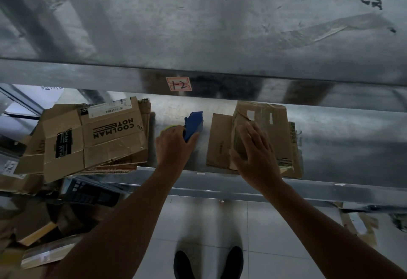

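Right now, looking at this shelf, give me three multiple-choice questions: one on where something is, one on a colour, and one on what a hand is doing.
1. Where does the flattened carton printed COOLMAN NOTE lie?
A. on the shelf, left of the tape dispenser
B. on the floor tiles
C. on the level above

2. What colour is the tape dispenser's body?
A. red
B. blue
C. white

3. How is the right hand placed?
A. in a fist in the air
B. pinching a pen
C. flat, fingers spread, on the folded box

Answers:
1 A, the carton tops a stack on the shelf, to the left of the left hand gripping the dispenser.
2 B, blue plastic shows above the fingers.
3 C, the palm rests on brown cardboard.
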### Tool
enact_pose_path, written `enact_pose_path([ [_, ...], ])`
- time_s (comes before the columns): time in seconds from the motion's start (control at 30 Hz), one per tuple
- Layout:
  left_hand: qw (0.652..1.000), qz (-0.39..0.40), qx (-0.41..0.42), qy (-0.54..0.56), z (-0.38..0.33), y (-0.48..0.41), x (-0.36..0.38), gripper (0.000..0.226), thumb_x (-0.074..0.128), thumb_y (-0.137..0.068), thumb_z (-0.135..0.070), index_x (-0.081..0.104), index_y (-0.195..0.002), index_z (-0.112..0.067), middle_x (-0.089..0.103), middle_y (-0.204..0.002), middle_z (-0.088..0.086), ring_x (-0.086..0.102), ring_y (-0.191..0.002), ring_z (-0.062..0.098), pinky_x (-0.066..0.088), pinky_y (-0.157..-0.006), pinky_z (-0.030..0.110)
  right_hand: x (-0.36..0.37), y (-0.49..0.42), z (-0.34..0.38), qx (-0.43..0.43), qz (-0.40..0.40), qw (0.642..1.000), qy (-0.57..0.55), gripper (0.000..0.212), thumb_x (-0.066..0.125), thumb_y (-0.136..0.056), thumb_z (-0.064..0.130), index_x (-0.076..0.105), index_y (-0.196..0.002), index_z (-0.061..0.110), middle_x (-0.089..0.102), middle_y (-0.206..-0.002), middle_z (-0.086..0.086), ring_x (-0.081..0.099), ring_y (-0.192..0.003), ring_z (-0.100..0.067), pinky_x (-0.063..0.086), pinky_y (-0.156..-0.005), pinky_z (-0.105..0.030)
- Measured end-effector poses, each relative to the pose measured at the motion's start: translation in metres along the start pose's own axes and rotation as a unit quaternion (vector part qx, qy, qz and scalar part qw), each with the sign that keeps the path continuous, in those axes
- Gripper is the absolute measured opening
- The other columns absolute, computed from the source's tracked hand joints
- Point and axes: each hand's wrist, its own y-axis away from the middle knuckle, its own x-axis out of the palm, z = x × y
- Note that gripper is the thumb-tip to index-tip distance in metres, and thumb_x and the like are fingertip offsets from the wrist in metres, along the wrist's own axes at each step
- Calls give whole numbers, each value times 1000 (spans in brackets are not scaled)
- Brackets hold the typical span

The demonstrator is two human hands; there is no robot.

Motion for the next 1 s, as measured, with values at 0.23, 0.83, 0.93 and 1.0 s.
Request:
enact_pose_path([
  [0.23, 993, -2, 43, 109, -53, 32, -6, 53, 50, -92, -61, 59, -113, -13, 60, -110, 7, 53, -107, 22, 40, -95, 34, -32, 24, -42, 62, -44, 997, -34, 75, 46, -96, 57, 38, -153, 10, 35, -160, -14, 25, -153, -32, 29, -119, -59],
  [0.83, 876, 209, -120, 418, -148, 62, 18, 24, 63, -96, -34, 53, -118, -32, 69, -111, 0, 71, -101, 17, 60, -85, 34, -51, 41, -84, 175, 23, 915, -362, 60, 65, -98, 34, 37, -150, 28, 42, -124, 29, 51, -110, 18, 59, -91, -30],
  [0.93, 847, 199, -130, 475, -156, 75, -2, 36, 70, -88, -39, 52, -119, -36, 70, -113, 0, 72, -100, 18, 60, -83, 36, -66, 52, -76, 162, 1, 888, -430, 47, 64, -99, 32, 41, -138, 42, 50, -124, 22, 62, -110, 4, 60, -78, -22],
  [1.0, 833, 193, -130, 502, -159, 87, -15, 42, 72, -84, -42, 52, -121, -37, 69, -116, 0, 72, -101, 18, 60, -83, 37, -73, 62, -70, 167, -6, 865, -473, 43, 61, -100, 33, 40, -136, 46, 53, -127, 14, 68, -110, -8, 62, -78, -27],
])
